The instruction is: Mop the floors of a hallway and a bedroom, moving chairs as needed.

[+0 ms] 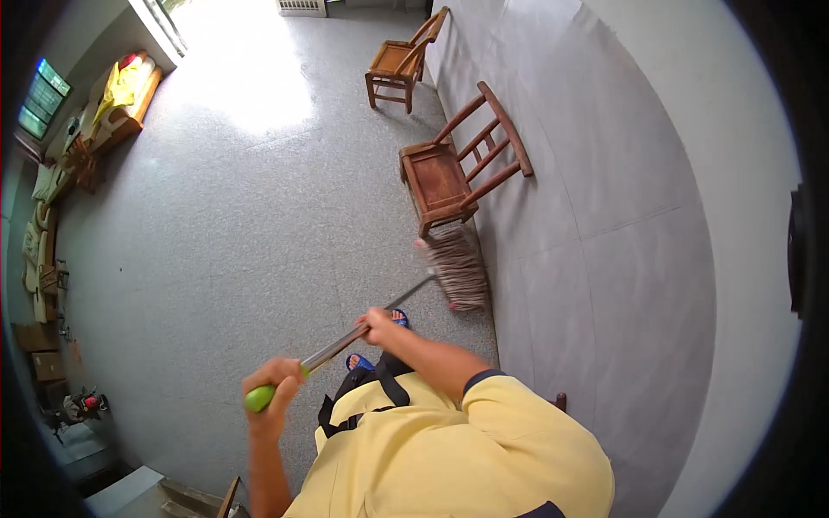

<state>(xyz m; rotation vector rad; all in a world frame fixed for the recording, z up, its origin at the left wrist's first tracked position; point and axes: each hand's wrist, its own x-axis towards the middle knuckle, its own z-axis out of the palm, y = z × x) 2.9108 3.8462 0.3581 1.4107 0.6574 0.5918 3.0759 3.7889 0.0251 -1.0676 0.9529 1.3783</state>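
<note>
A string mop's metal handle (335, 346) runs slantwise across the front of my body. My left hand (272, 385) grips its upper end, around the green end grip (260, 398). Lower on the shaft, my right hand (375, 326) is closed around the metal. The mop head (455, 269), with greyish-brown strands, lies on the speckled floor (259, 213) along the foot of the wall. Its far end is close to the front legs of a reddish-brown wooden chair (440, 181); whether they touch I cannot tell.
Another wooden chair (396, 59) stands farther along the grey wall panel (622, 278). Cushioned wooden seating (123, 97) and cardboard boxes (46, 366) line the left side. Bright light falls through a doorway at the top. My feet wear blue sandals (360, 362). A wooden post end (561, 401) shows behind my right shoulder.
</note>
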